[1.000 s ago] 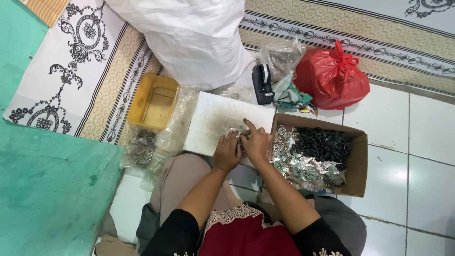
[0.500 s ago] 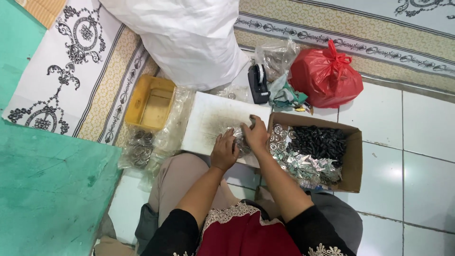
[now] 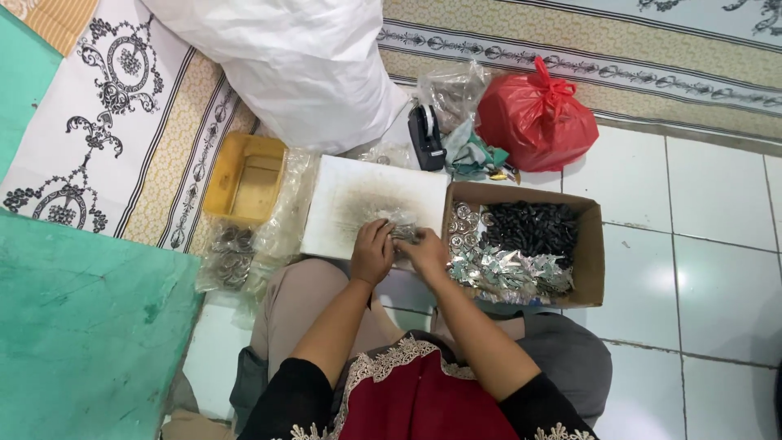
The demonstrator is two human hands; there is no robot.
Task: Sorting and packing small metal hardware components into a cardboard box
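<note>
My left hand [image 3: 372, 251] and my right hand [image 3: 424, 249] meet at the near edge of a white board [image 3: 342, 213] on the floor. Both close around a small bunch of shiny silver pieces [image 3: 404, 233] held between them. Just right of my hands stands an open cardboard box [image 3: 593, 244] with small black parts [image 3: 529, 228] at the back and silver pieces [image 3: 505, 273] at the front. My knees lie under the board and box.
A yellow plastic tub [image 3: 244, 178] and clear bags with metal rings [image 3: 230, 253] lie left of the board. Behind are a big white sack [image 3: 301, 65], a black tape dispenser [image 3: 425, 137], a clear bag [image 3: 452, 94] and a red bag [image 3: 538, 118]. A green mat [image 3: 81, 326] lies left.
My right hand has drawn back from the board's middle toward its near edge and now joins the left hand on the silver pieces. The view has shifted slightly.
</note>
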